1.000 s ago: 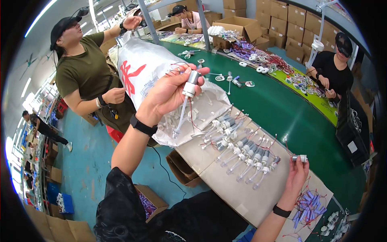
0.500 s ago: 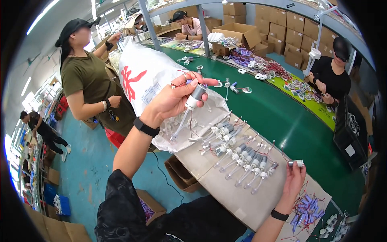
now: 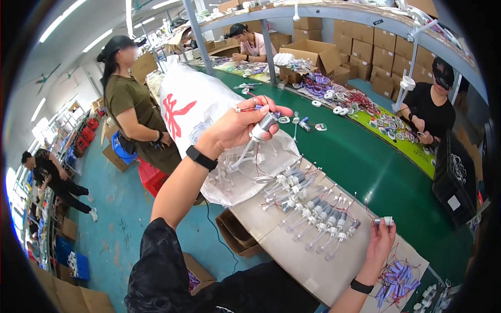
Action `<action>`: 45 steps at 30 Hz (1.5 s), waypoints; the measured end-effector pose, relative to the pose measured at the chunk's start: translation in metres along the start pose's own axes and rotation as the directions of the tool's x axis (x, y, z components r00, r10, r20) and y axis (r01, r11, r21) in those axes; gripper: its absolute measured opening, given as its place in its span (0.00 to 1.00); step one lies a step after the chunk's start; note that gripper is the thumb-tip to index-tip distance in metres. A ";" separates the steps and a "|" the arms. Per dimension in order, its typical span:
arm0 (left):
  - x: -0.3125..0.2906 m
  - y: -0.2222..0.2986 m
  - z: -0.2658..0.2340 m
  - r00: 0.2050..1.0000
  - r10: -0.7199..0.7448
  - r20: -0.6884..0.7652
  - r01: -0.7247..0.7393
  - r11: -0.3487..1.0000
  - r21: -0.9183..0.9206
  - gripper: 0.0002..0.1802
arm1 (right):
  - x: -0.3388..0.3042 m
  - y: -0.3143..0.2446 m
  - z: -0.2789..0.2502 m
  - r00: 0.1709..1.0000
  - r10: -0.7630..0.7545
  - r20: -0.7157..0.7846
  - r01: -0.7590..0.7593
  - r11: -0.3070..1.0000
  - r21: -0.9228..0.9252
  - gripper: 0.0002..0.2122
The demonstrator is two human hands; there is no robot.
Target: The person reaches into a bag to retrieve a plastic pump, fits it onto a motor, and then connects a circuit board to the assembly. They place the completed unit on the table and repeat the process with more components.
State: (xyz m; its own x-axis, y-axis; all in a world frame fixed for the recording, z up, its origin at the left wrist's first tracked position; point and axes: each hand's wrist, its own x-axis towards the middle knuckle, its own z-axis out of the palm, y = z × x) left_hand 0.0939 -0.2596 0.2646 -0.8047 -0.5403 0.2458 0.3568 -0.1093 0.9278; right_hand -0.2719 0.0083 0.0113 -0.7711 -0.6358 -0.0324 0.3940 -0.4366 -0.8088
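My left hand [image 3: 241,125] is raised beside a big white sack [image 3: 182,94], closed round a small silver motor [image 3: 266,123]. The motor has a white cap with a clear tube hanging below it. A purple cylinder [image 3: 283,111] with thin red wires also shows at those fingers. Lower right, my right hand [image 3: 381,241] pinches a second silver motor with a white end [image 3: 384,221], its wire curling up. Between the hands, rows of similar motors with clear tubes [image 3: 326,221] lie on the beige worktop [image 3: 282,245].
Purple cylinders with red wires [image 3: 399,279] lie beside my right wrist. Beyond the worktop runs a green conveyor belt [image 3: 360,172]. A black crate [image 3: 454,182] stands at the right, and an open carton [image 3: 237,232] sits below the table. Co-workers stand left and right.
The picture has shifted slightly, and both hands keep their motors in nearly the same pose. On the left, a co-worker has turned and lowered a raised hand.
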 end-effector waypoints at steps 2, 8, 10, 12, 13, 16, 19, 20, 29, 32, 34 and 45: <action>0.006 0.001 -0.005 1.000 -0.028 0.007 0.029 0.997 -0.068 0.06 | 0.001 0.002 -0.003 1.000 -0.011 0.006 0.011 1.000 0.003 0.15; 0.022 -0.005 -0.027 0.998 -0.057 0.014 0.059 0.962 -0.268 0.05 | 0.000 0.005 -0.003 1.000 0.013 0.013 -0.013 1.000 -0.005 0.15; 0.028 -0.007 -0.031 0.992 -0.053 0.112 0.085 0.948 -0.305 0.06 | 0.001 0.006 -0.003 1.000 0.025 0.013 -0.025 1.000 -0.005 0.16; 0.034 -0.009 -0.031 0.989 -0.066 0.133 0.101 0.955 -0.280 0.05 | 0.001 0.005 -0.004 1.000 0.008 0.011 -0.008 1.000 -0.013 0.15; 0.037 -0.009 -0.031 0.985 -0.084 0.151 0.120 0.960 -0.252 0.05 | 0.001 0.005 -0.004 1.000 -0.005 0.008 0.005 1.000 -0.018 0.14; 0.051 -0.007 -0.029 0.965 -0.138 0.222 0.178 0.969 -0.170 0.05 | 0.003 0.005 -0.007 1.000 -0.010 0.030 0.010 1.000 0.003 0.14; 0.067 -0.003 -0.024 0.948 -0.188 0.256 0.207 0.977 -0.048 0.05 | 0.004 0.006 -0.007 1.000 -0.003 0.008 0.003 1.000 -0.008 0.14; 0.073 -0.002 -0.020 0.936 -0.226 0.271 0.232 0.973 0.011 0.06 | 0.004 0.007 -0.007 1.000 -0.016 -0.002 0.016 1.000 -0.007 0.14; 0.164 -0.011 0.005 0.872 -0.322 0.370 0.286 0.947 0.149 0.05 | -0.002 0.005 0.003 0.999 0.029 -0.017 -0.028 0.999 0.019 0.14; 0.198 -0.024 0.017 0.868 -0.345 0.358 0.305 0.938 0.165 0.05 | -0.003 0.004 0.004 0.999 0.036 -0.036 -0.035 0.999 0.033 0.14; 0.220 -0.035 0.024 0.852 -0.362 0.379 0.325 0.932 0.161 0.05 | -0.005 0.003 0.006 0.998 0.053 -0.019 -0.052 0.997 0.049 0.14; 0.329 -0.107 0.074 0.816 -0.408 0.409 0.389 0.912 0.135 0.07 | -0.004 0.002 0.009 0.989 0.127 -0.073 -0.118 0.987 0.111 0.17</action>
State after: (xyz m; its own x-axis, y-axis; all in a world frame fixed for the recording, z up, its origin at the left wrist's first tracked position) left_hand -0.2437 -0.3639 0.2665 -0.9964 -0.0556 -0.0634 -0.0513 -0.1973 0.9790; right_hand -0.2636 0.0043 0.0150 -0.7496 -0.6376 -0.1778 0.5355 -0.4263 -0.7290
